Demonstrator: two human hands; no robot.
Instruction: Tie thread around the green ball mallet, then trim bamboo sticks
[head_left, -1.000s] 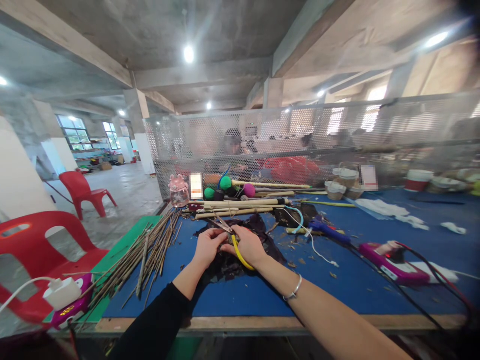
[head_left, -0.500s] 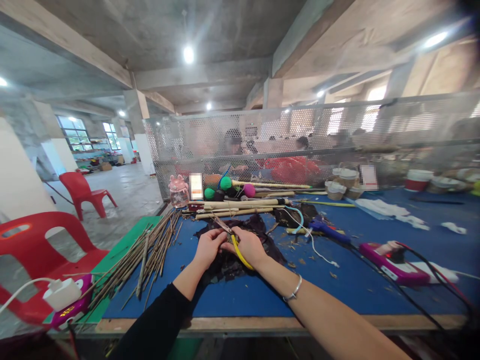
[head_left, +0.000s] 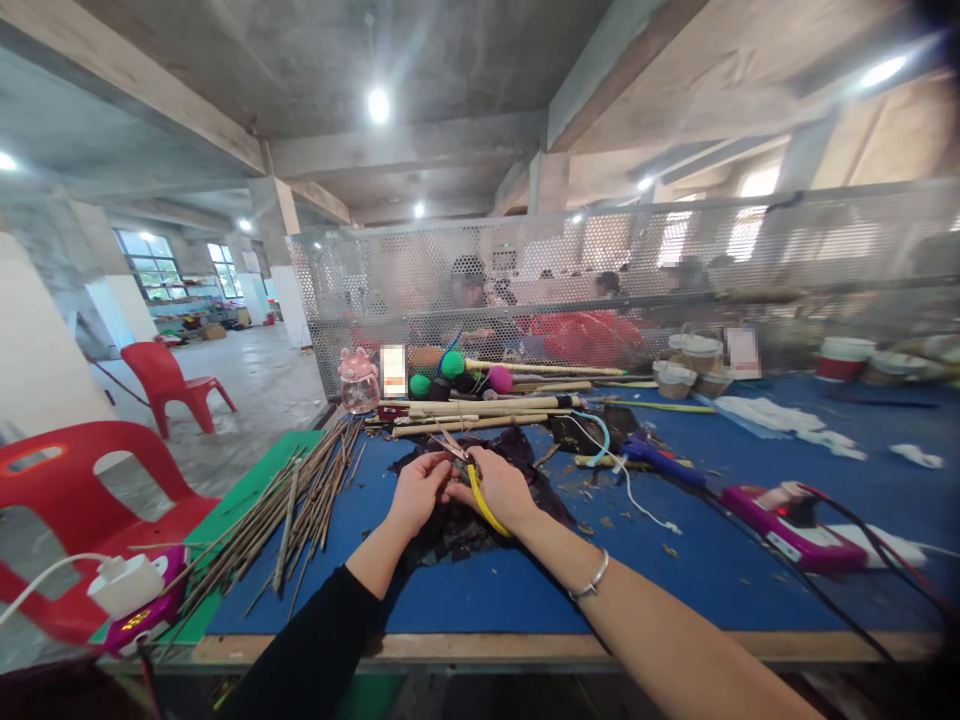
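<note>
My right hand (head_left: 501,488) is closed round a pair of scissors with yellow handles (head_left: 484,503); their blades (head_left: 452,447) point up and to the left. Just left of it, my left hand (head_left: 420,490) is closed with thumb and fingers pinched together near the blades. Whatever lies in that pinch is too small to make out. Beneath both hands a crumpled dark cloth or sheet (head_left: 450,545) with small scraps is spread on the blue tabletop (head_left: 525,605).
Thin brown sticks (head_left: 300,510) lie at the left. Behind are pale rods (head_left: 495,405), coloured balls (head_left: 452,364) and a pink jar (head_left: 358,382). At the right are a blue glue gun (head_left: 660,460), a purple power strip (head_left: 787,530) with cables, and white tissue (head_left: 787,420).
Both hands stay in nearly the same place, the scissors still in the right one. The blades look slightly more apart than before. The whole view has shifted very slightly.
</note>
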